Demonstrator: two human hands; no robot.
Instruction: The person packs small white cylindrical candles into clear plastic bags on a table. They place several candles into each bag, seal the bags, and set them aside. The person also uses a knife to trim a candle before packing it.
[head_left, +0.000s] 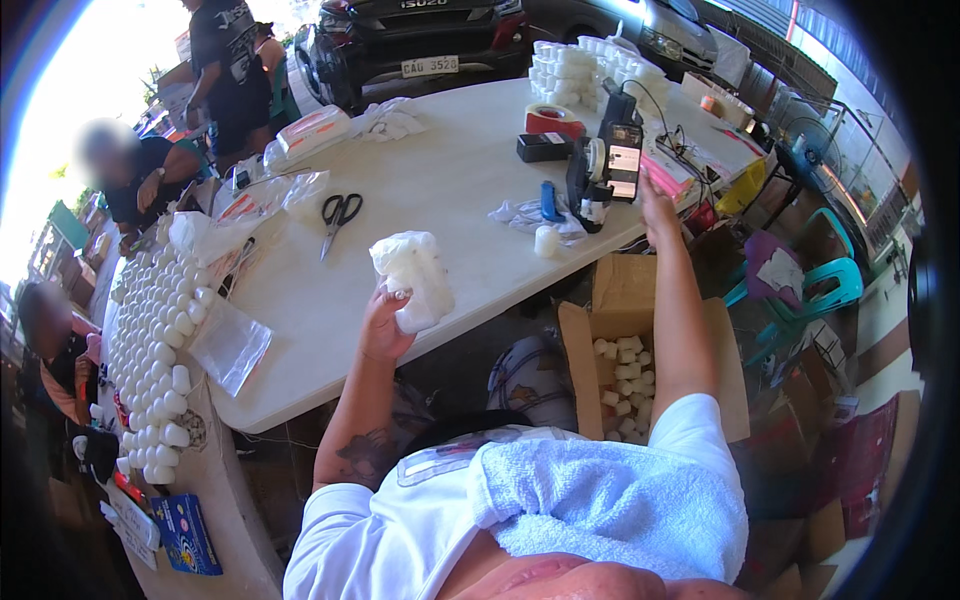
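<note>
My left hand (388, 324) grips a clear plastic bag packed with white cylinders (420, 281), held above the near edge of the white table (442, 180). Reaching over the table's right side, my right hand (658, 208) is beside a phone (623, 163) with a lit screen. Its fingers are partly hidden, so its grip is unclear. Left of the phone stands a black tape dispenser (581, 176) with a roll on it. A blue plastic-handled tool (551, 201) lies on a white cloth (517, 215). One loose white cylinder (547, 241), like a small candle, stands near the edge.
Black-handled scissors (339, 217) lie on the table. Many white cylinders (154, 330) stand in rows at left, near an empty plastic bag (232, 341). Wrapped stacks (562, 71) sit at the back. Below, an open carton (581, 360) holds loose cylinders. Other people sit or stand at left.
</note>
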